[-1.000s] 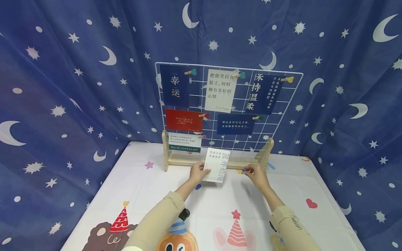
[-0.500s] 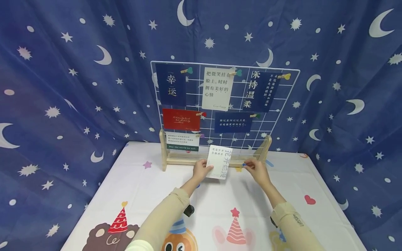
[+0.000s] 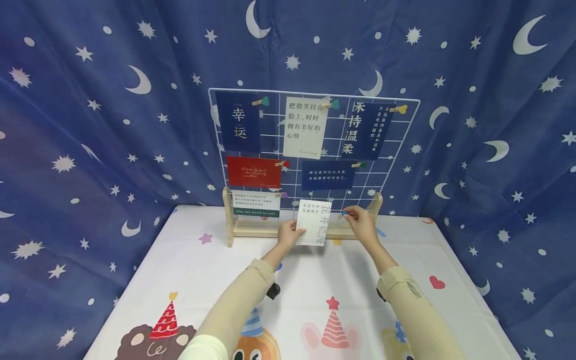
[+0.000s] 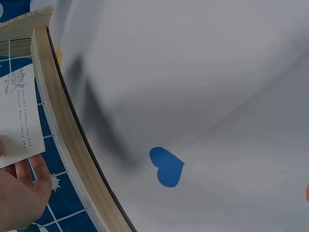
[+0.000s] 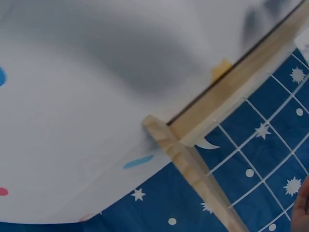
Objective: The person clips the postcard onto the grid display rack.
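A white card (image 3: 312, 222) with grey and black lettering is held upright at the lower middle of a white wire grid. My left hand (image 3: 287, 234) pinches its left edge, thumb in front and fingers behind. In the left wrist view the card (image 4: 17, 113) overlaps the grid wires, and the fingers (image 4: 41, 174) show at its edge. To the card's right, my right hand (image 3: 363, 225) pinches a small clothespin (image 3: 345, 213) with a blue end, close to the grid. Only a sliver of the right hand (image 5: 301, 212) shows in the right wrist view.
The grid (image 3: 380, 177) stands in a wooden base (image 3: 252, 231). Clothespins hold several cards on it, including a red card (image 3: 254, 171) and a navy card (image 3: 327, 175). A white-and-green card (image 3: 256, 203) hangs left of my left hand. A patterned white cloth (image 3: 180, 260) covers the table.
Both hands have risen toward the grid, the left one carrying the white card and the right one the clothespin. The head view has shifted slightly.
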{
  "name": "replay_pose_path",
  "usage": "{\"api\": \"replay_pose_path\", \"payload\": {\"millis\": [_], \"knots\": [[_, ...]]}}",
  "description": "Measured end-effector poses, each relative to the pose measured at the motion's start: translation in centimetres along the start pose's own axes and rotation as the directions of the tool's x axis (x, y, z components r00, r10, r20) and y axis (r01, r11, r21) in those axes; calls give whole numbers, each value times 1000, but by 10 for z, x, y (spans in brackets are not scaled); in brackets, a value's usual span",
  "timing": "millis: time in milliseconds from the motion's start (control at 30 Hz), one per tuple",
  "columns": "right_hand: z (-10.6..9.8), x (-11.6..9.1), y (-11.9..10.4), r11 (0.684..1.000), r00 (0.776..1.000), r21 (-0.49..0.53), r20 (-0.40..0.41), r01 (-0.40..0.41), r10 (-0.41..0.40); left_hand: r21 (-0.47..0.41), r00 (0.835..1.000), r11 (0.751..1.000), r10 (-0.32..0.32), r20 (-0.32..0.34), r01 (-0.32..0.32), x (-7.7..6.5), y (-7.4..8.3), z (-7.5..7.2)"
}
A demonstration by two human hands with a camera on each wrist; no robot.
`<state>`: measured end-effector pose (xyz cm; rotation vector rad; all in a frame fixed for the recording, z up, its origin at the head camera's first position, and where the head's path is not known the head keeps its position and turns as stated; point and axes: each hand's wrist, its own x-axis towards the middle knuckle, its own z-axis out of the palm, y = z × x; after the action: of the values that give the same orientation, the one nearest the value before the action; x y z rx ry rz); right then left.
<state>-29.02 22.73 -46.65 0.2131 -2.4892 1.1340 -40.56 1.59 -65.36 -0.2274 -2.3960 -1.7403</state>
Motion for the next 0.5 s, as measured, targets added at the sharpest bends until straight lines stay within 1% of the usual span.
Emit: {"api": "replay_pose_path", "payload": {"millis": [33,67,100,133,167,200,233,267,300,333,400,433,500], "knots": [[0,3,-2,1000,1000,15,-23,-3,3,3,1000,1000,0,17,0,3,-1,1],[1,6,-3,999,999,35,-45,-11,12,1,1000,1000,-6,12,6,6,-2,3],[1,8,-4,998,998,55,-65,-22,26,3,1000,1000,25,-18,-25,9,-6,6],[1,10,-5,997,996,65,-83,-30,36,-3,999,999,49,-24,-49,11,-8,8],[1,12,-6,996,994,75,-95,-44,51,-4,998,998,58,-32,-58,13,-9,9],[1,14,-7,995,992,82,-102,-60,68,7,999,999,39,-20,-39,14,-7,9],[1,15,-8,993,991,91,-108,-73,83,24,999,999,37,-8,-37,15,-7,9],[1,17,-8,991,989,101,-110,-89,100,34,999,999,31,-19,-30,17,-8,11],[2,18,-9,989,987,107,-113,-103,115,52,998,997,51,-33,-50,18,-10,12],[2,19,-10,987,985,116,-119,-113,127,59,998,997,53,-44,-50,20,-11,13],[4,22,-12,979,978,153,-142,-133,155,108,997,994,24,-67,-16,25,-10,15],[6,23,-14,975,973,172,-162,-139,167,124,997,992,20,-73,-11,27,-11,16],[9,26,-19,966,961,218,-204,-140,186,136,987,990,60,-146,-40,32,-13,18]]}}
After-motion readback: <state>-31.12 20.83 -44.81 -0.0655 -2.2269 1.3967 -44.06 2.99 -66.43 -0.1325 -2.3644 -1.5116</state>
